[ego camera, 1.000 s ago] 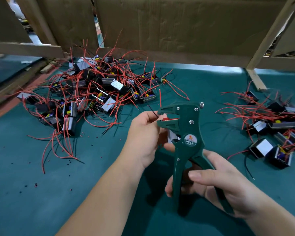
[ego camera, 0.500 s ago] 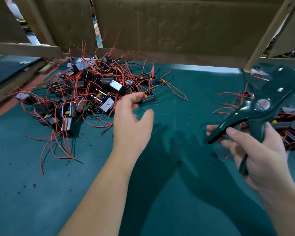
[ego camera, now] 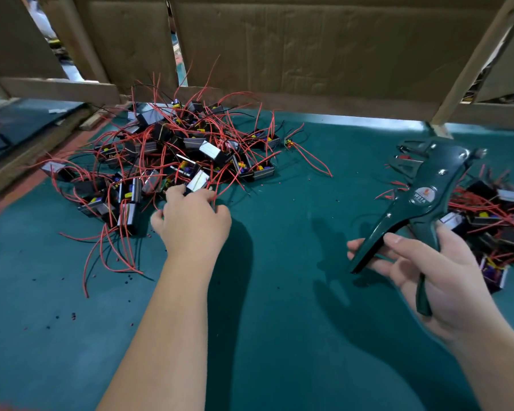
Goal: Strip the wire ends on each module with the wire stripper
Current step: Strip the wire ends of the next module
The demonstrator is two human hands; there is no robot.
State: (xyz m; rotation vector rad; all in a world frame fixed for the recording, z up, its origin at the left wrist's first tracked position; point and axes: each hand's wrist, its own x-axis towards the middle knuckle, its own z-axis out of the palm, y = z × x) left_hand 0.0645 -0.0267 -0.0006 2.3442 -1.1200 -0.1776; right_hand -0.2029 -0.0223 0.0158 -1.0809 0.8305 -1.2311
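Green mat (ego camera: 279,307) carries a big heap of red-wired modules (ego camera: 172,149) at left and a smaller heap (ego camera: 493,209) at right. Left hand (ego camera: 190,223) is at the big heap's edge, fingers bent onto one module (ego camera: 197,183); can't tell if it grips. Right hand (ego camera: 436,271) is clamped round the wire stripper (ego camera: 422,200) handles near the smaller heap, jaws apart.

Small assembly workshop, green bench mat (ego camera: 279,307), heaps of red-wired modules (ego camera: 172,155), cardboard partitions (ego camera: 309,54) on rough wooden framing (ego camera: 469,63)

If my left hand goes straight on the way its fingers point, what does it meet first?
Likely the silver-faced module at the near edge of the pile, just ahead of the left hand; contact unclear.
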